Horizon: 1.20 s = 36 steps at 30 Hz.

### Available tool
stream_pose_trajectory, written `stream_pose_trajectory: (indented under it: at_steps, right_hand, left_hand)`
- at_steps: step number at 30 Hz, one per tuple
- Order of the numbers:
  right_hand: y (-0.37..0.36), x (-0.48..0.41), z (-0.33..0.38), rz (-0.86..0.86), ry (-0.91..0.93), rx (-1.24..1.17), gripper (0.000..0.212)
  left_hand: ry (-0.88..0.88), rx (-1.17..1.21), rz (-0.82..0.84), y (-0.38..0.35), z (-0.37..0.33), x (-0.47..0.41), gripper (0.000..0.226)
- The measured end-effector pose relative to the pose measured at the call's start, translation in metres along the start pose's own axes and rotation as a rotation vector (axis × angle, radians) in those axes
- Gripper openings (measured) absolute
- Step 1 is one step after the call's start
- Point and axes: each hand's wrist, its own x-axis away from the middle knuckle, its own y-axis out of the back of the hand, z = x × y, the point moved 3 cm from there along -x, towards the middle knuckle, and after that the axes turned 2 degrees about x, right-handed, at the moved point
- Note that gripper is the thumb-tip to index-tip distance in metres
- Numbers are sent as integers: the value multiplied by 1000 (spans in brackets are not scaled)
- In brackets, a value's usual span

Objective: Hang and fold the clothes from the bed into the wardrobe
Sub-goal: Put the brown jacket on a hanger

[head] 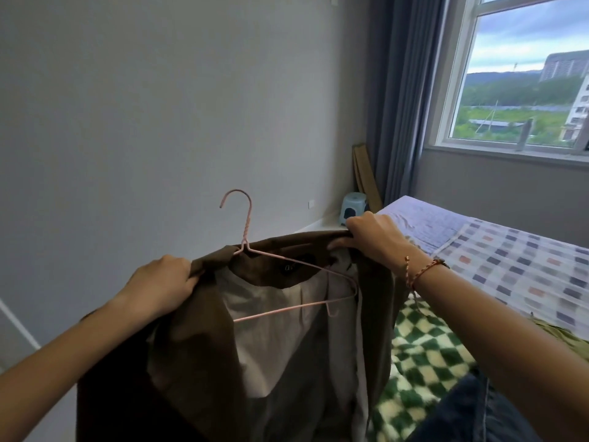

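Seemingly mid-hanging: the left hand (pixel 159 283) grips one shoulder of the brown jacket (pixel 197 362), the right hand (pixel 371 239) grips the other. Between them the pink hanger (pixel 247 247) sits crooked; its loose arm should slide into the right-hand shoulder, keeping the collar centred.

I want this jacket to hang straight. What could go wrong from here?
1. The pink hanger sits tilted in the brown jacket: its right end shows bare in the open front, not inside a shoulder, so the jacket may hang lopsided or slide off.
2. The left hand and right hand seem to have a grip on fabric only, not the wire, so the hanger could drop out if shaken.
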Motion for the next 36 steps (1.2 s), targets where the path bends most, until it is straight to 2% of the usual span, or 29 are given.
stream_pose_trajectory:
  at_steps: [5,8,11,12,14,15,16,17,19,20,21,23,25,26,29,32,35,36]
  right_hand:
    - [8,-16,31,5,8,-159,54]
    - [14,-26,52,-40,-74,-333,44]
    - [18,-17,74,-198,-123,-604,35]
    - [15,-13,81,-192,-92,-663,33]
    - [5,2,92,28,43,-640,35]
    - [-1,9,95,173,118,-639,43]
    - [1,6,96,227,189,-658,54]
    - [6,1,89,144,204,-671,64]
    - [23,-25,72,-223,173,-565,72]
    - [30,-35,67,-263,161,-511,75]
    - [34,-47,70,-227,173,-485,74]
    - [33,-59,84,-158,222,-505,54]
    - [35,-68,93,-212,293,-565,31]
    - [39,-70,91,-253,313,-596,27]
    - [57,-77,68,-345,279,-709,28]
    - [70,-82,67,-311,282,-718,19]
    - [77,-77,82,-274,306,-790,11]
    - [78,-73,89,-274,318,-800,9]
  left_hand:
    - [-8,-7,69,-18,-32,16,27]
    - [-27,158,80,-32,-55,23,32]
    - [40,418,-64,-27,-47,20,37]
    - [60,477,-142,-19,-34,16,36]
    - [59,596,-223,-6,-9,14,32]
    - [37,639,-242,0,1,15,30]
    - [17,666,-271,8,12,15,29]
    - [-2,696,-294,14,19,16,29]
    - [-37,720,-356,30,36,14,26]
    - [-55,725,-389,36,42,12,25]
    - [-74,721,-426,43,50,10,25]
    - [-131,686,-444,51,59,5,32]
    - [-158,657,-421,57,69,1,49]
    - [-148,656,-408,59,77,0,58]
    - [-105,675,-410,69,104,-5,60]
    - [-74,677,-350,82,111,-13,60]
    - [-73,652,-358,84,101,-17,46]
    - [-76,652,-359,82,94,-16,50]
